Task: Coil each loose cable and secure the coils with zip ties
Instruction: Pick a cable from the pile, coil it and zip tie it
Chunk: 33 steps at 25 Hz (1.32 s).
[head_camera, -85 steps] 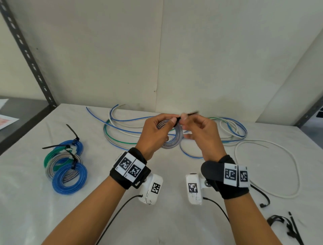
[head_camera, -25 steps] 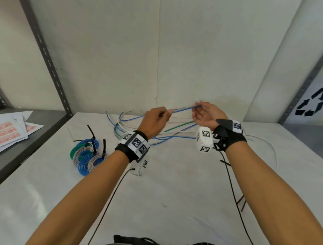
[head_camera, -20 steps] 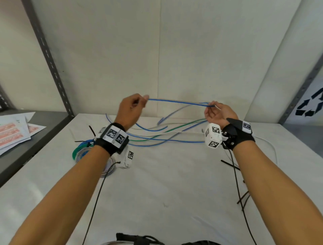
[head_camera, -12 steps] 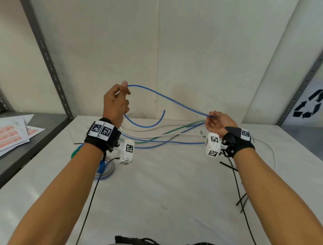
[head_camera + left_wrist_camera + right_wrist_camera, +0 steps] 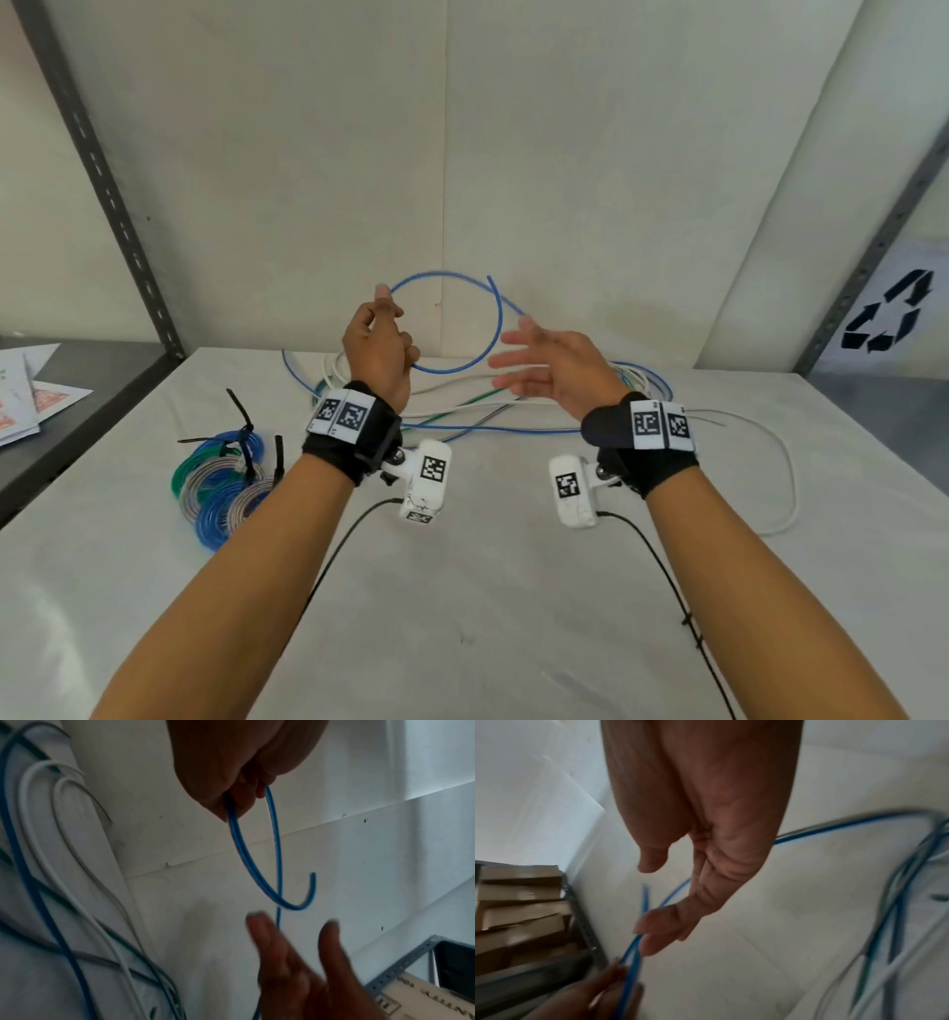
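head view: left hand (image 5: 379,345) is pinching blue cable (image 5: 499,329) up above table (image 5: 462,591), prob to keep 1st loop's shape; right hand (image 5: 554,367) is hanging spread & empty beside loop, w/ loose cables (image 5: 477,411) lying behind

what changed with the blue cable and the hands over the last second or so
The left hand lifted the blue cable and curled its stretched end into one loop, which it pinches. The right hand let go and now hovers open beside the loop. The tied coils and loose cables stay on the table.
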Each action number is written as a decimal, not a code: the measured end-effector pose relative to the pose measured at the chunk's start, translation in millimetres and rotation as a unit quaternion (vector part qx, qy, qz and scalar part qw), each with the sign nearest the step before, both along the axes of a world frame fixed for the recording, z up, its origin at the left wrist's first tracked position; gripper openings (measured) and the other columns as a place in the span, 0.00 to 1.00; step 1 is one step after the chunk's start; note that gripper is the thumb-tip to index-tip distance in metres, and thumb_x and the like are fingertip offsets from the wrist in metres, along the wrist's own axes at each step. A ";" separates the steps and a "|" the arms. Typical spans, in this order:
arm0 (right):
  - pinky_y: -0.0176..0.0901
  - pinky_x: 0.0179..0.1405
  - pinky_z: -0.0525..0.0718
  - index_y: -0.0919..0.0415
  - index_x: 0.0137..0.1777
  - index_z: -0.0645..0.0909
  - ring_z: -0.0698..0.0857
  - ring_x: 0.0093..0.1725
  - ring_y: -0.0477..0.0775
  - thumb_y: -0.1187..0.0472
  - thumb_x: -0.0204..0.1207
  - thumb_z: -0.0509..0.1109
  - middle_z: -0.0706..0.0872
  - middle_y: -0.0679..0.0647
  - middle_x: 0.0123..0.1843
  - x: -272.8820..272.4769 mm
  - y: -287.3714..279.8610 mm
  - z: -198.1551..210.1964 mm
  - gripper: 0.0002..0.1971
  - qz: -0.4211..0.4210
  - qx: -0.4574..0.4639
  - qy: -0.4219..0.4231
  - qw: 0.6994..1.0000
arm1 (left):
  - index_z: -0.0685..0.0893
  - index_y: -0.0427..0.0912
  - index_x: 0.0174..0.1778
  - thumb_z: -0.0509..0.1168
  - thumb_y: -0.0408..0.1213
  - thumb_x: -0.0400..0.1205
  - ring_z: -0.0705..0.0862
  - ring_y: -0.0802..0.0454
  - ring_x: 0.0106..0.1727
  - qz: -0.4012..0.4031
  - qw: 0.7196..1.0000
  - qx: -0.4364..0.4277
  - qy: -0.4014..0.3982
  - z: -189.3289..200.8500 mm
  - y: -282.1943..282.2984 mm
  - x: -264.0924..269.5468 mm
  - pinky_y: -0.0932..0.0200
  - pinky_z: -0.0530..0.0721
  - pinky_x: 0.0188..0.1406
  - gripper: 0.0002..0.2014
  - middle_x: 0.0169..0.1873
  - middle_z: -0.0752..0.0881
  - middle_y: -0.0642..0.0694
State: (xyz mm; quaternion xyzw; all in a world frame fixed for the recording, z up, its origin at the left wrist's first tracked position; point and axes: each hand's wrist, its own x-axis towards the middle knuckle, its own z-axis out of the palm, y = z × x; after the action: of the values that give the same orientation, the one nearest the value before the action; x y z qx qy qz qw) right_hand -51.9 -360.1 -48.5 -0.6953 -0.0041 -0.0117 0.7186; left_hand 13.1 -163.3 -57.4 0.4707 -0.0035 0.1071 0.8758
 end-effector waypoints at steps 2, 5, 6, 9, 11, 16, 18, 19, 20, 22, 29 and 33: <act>0.42 0.35 0.89 0.67 0.65 0.80 0.92 0.35 0.60 0.63 0.81 0.75 0.92 0.65 0.45 9.1 15.1 -2.3 0.16 -0.034 -0.011 -0.073 0.997 | 0.71 0.43 0.35 0.59 0.45 0.91 0.58 0.58 0.18 -0.011 1.000 -0.004 0.013 -5.9 -13.7 -1.1 0.65 0.62 0.16 0.18 0.18 0.62 0.56; 0.48 0.36 0.91 0.63 0.63 0.74 0.89 0.29 0.58 0.69 0.78 0.75 0.92 0.63 0.39 27.0 24.3 -13.7 0.17 -0.176 -0.021 -0.153 0.972 | 0.73 0.42 0.40 0.55 0.39 0.93 0.62 0.57 0.20 -0.050 0.998 -0.027 0.035 -16.3 -28.8 -4.0 0.63 0.70 0.23 0.15 0.21 0.63 0.53; 0.47 0.35 0.89 0.63 0.61 0.75 0.87 0.28 0.56 0.68 0.79 0.75 0.92 0.62 0.39 31.5 23.8 -17.8 0.15 -0.208 -0.020 -0.175 0.962 | 0.75 0.41 0.44 0.53 0.36 0.92 0.66 0.56 0.22 -0.076 0.996 -0.017 0.033 -20.8 -29.8 -5.0 0.59 0.78 0.28 0.12 0.23 0.66 0.51; 0.37 0.30 0.82 0.63 0.57 0.83 0.83 0.27 0.48 0.67 0.81 0.73 0.91 0.58 0.38 38.5 14.1 -29.9 0.07 -0.226 -0.075 -0.214 0.947 | 0.81 0.34 0.63 0.54 0.31 0.92 0.83 0.52 0.35 -0.169 0.978 0.118 -0.026 -38.9 -21.9 -5.9 0.48 0.92 0.47 0.11 0.34 0.77 0.45; 0.34 0.31 0.80 0.60 0.55 0.87 0.83 0.29 0.42 0.68 0.82 0.70 0.92 0.57 0.40 39.8 7.3 -38.6 0.07 -0.188 -0.127 -0.218 0.949 | 0.81 0.33 0.70 0.61 0.31 0.90 0.88 0.50 0.41 -0.200 0.961 0.183 -0.058 -47.6 -9.6 0.7 0.50 0.92 0.45 0.14 0.37 0.81 0.45; 0.41 0.33 0.83 0.55 0.56 0.90 0.84 0.34 0.40 0.67 0.84 0.67 0.91 0.53 0.42 46.2 -0.3 -52.7 0.11 -0.119 -0.231 -0.206 0.943 | 0.85 0.34 0.64 0.73 0.29 0.81 0.93 0.46 0.38 -0.136 0.973 0.184 -0.029 -54.1 6.2 21.5 0.59 0.89 0.40 0.16 0.36 0.92 0.46; 0.46 0.37 0.87 0.53 0.56 0.90 0.84 0.36 0.41 0.66 0.84 0.66 0.90 0.48 0.41 49.7 -0.6 -58.3 0.12 -0.128 -0.261 -0.213 0.933 | 0.88 0.35 0.59 0.73 0.29 0.82 0.92 0.47 0.37 -0.125 0.974 0.189 -0.031 -58.9 5.1 24.8 0.60 0.88 0.40 0.11 0.39 0.92 0.44; 0.46 0.38 0.87 0.53 0.55 0.90 0.84 0.38 0.41 0.67 0.84 0.65 0.89 0.44 0.41 48.5 0.1 -59.4 0.13 -0.132 -0.270 -0.216 0.929 | 0.89 0.35 0.58 0.73 0.29 0.82 0.92 0.46 0.38 -0.126 0.973 0.192 -0.036 -59.6 4.9 23.7 0.59 0.88 0.40 0.10 0.41 0.91 0.43; 0.46 0.39 0.88 0.54 0.55 0.90 0.84 0.40 0.41 0.67 0.84 0.65 0.88 0.41 0.42 47.6 1.2 -61.6 0.13 -0.132 -0.276 -0.216 0.927 | 0.89 0.35 0.58 0.73 0.30 0.81 0.92 0.45 0.38 -0.127 0.971 0.198 -0.040 -61.3 4.6 23.7 0.59 0.88 0.41 0.10 0.42 0.91 0.42; 0.46 0.40 0.88 0.54 0.55 0.90 0.84 0.44 0.40 0.68 0.84 0.65 0.87 0.37 0.44 47.2 3.6 -65.0 0.13 -0.126 -0.289 -0.223 0.922 | 0.90 0.34 0.58 0.74 0.31 0.80 0.93 0.43 0.39 -0.140 0.964 0.222 -0.044 -63.2 3.6 24.5 0.56 0.90 0.43 0.11 0.44 0.92 0.39; 0.52 0.41 0.85 0.50 0.68 0.80 0.86 0.39 0.47 0.61 0.80 0.73 0.91 0.43 0.39 42.2 11.5 -60.6 0.17 -0.140 -0.322 -0.255 0.901 | 0.89 0.31 0.59 0.77 0.28 0.77 0.94 0.37 0.43 -0.222 0.927 0.297 -0.049 -55.3 4.8 19.5 0.51 0.92 0.47 0.15 0.45 0.93 0.34; 0.45 0.43 0.85 0.44 0.82 0.69 0.85 0.41 0.46 0.61 0.81 0.73 0.90 0.44 0.41 41.4 18.3 -67.3 0.31 -0.142 -0.374 -0.274 0.875 | 0.91 0.32 0.57 0.78 0.28 0.76 0.93 0.37 0.42 -0.238 0.905 0.348 -0.063 -56.6 6.3 17.1 0.47 0.93 0.47 0.14 0.43 0.93 0.33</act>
State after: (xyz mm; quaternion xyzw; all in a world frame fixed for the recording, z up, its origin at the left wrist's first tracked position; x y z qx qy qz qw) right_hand -10.5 -341.8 -115.9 -0.8741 -0.1066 -0.3011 0.3659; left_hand 30.2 -157.0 -113.9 0.7229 -0.2079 -0.0830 0.6537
